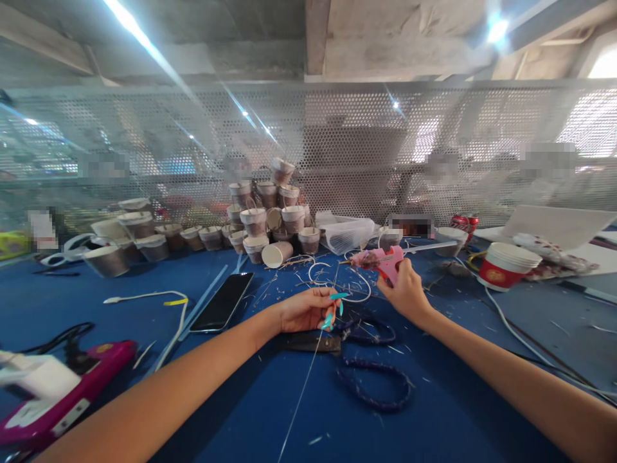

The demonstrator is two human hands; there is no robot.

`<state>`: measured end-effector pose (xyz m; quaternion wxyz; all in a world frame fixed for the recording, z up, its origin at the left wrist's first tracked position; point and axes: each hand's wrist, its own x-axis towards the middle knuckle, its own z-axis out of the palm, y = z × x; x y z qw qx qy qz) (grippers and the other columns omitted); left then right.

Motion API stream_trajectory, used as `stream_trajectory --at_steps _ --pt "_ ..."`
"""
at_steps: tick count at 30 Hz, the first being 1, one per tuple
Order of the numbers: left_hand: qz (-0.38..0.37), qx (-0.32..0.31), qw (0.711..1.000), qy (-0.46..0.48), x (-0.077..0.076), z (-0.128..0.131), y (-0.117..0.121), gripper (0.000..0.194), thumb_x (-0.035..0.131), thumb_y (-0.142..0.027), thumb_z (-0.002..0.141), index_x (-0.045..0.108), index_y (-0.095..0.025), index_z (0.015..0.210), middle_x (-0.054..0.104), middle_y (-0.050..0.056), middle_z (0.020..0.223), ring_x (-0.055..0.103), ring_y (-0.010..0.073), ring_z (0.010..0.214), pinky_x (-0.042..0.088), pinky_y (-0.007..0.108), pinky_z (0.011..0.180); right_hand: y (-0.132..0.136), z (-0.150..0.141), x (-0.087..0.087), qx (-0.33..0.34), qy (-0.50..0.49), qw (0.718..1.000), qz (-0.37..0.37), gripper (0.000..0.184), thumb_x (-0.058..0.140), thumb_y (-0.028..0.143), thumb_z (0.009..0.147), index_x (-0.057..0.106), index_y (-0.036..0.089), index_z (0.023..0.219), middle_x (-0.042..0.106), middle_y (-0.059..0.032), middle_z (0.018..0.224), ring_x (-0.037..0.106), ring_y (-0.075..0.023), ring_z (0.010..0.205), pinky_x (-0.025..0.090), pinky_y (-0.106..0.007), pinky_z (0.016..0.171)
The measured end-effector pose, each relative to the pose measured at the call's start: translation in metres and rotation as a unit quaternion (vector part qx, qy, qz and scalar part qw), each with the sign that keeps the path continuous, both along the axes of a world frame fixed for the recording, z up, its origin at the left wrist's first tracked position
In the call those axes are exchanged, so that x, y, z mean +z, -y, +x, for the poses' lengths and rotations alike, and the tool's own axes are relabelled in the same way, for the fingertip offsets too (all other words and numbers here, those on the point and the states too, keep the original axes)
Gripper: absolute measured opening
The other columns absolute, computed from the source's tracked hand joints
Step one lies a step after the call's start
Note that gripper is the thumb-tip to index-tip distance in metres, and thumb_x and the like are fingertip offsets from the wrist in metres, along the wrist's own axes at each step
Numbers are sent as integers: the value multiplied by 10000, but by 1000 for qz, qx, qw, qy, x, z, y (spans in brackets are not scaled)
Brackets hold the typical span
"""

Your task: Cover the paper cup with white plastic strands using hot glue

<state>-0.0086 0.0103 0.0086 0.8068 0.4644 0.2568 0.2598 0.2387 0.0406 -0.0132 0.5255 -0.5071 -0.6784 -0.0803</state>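
Note:
My right hand (409, 292) is wrapped round the grip of a pink hot glue gun (380, 258), its nozzle aimed left. A pale glue stick (429, 247) extends from the rear of the gun. My left hand (311, 310) is at the middle of the table, fingertips with teal nails pinched together; what is between them is too small to make out. Under and beside that hand lies a pair of scissors (378, 384) with dark blue wrapped handles. Thin white wire loops (357, 297) and twig scraps (294, 278) lie beyond my hands.
Small bark-like pots (254, 222) are stacked at the back, with more at left (136, 225). A phone (223, 303), a magenta power strip (91, 379) and a white cable (180, 312) occupy the left. Paper cups (507, 265) and red cans (465, 223) stand right. Perforated metal panel (357, 148) behind.

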Motion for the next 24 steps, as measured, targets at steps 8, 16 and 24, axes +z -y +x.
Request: stream_trajectory --at_steps 8,16,24 --pt "2 -3 1000 1 1 0 0 270 795 -311 643 639 -130 769 608 -13 565 576 96 506 453 220 530 1 0 1 5 -2 1000 -10 305 485 375 689 210 268 765 392 36 623 427 -169 506 396 -315 488" --pt "3 -1 1000 0 2 0 1 278 798 -315 637 639 -128 768 597 -14 565 575 100 511 450 226 537 1 0 -1 -1 1 1000 -7 301 491 357 692 212 269 762 389 36 622 424 -168 515 391 -311 488" --pt "4 -6 1000 7 -2 -1 -1 234 767 -295 683 638 -129 785 600 -9 583 567 95 523 447 228 546 3 -1 2 5 0 1000 -27 298 483 350 685 205 270 759 395 32 626 436 -175 526 411 -328 511"
